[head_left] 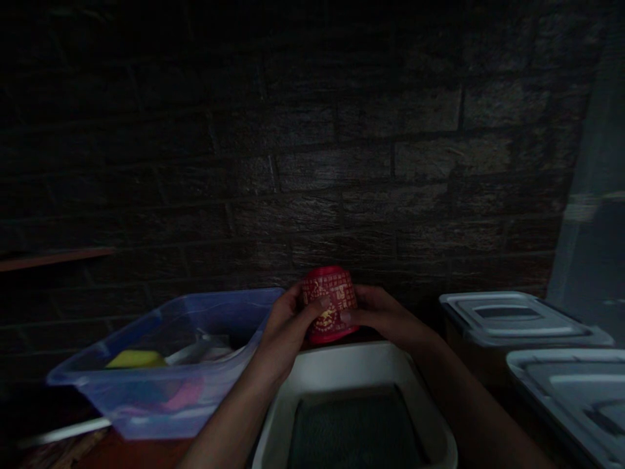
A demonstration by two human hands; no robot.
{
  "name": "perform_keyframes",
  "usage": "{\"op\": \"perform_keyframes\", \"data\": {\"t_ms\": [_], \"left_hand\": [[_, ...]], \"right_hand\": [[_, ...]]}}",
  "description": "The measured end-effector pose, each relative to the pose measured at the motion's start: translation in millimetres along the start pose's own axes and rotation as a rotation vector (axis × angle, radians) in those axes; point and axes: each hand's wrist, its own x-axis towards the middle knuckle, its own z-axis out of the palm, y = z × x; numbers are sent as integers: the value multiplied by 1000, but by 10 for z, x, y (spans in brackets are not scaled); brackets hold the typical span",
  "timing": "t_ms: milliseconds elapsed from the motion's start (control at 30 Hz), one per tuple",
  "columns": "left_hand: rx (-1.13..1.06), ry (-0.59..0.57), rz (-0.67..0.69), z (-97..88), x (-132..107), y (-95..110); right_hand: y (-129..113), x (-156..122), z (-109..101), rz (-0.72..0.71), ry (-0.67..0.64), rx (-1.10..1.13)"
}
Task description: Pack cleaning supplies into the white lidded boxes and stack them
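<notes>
Clasping a red cup [339, 286] in left hand [291, 319] and right hand [383, 316] together, with both thumbs laid on its gold-patterned near side, by the far edge of a white tub [342, 361]. Looking down on dark green contents [354, 433], too dim to name, with a blue bin [156, 420] off the tub's left edge, two lidded boxes [517, 314] off its right edge and a brick wall [307, 163] behind.

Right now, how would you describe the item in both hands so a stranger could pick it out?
Below the dark brick wall, find the pale tub at lower centre. Just above its far rim, the left hand and right hand hold a red container. Gold markings set it apart from the bluish bin and pale lids either side.
</notes>
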Motion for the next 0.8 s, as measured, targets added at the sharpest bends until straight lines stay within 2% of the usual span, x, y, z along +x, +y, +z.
{"op": "perform_keyframes", "data": {"t_ms": [533, 700, 800], "left_hand": [[43, -25, -1, 21, 10, 17], [-49, -24, 8, 18, 8, 29], [-13, -26, 20, 9, 21, 22]], "right_hand": [[9, 26, -2, -12, 148, 9], [8, 10, -3, -49, 78, 17], [6, 18, -3, -49, 59, 40]]}}
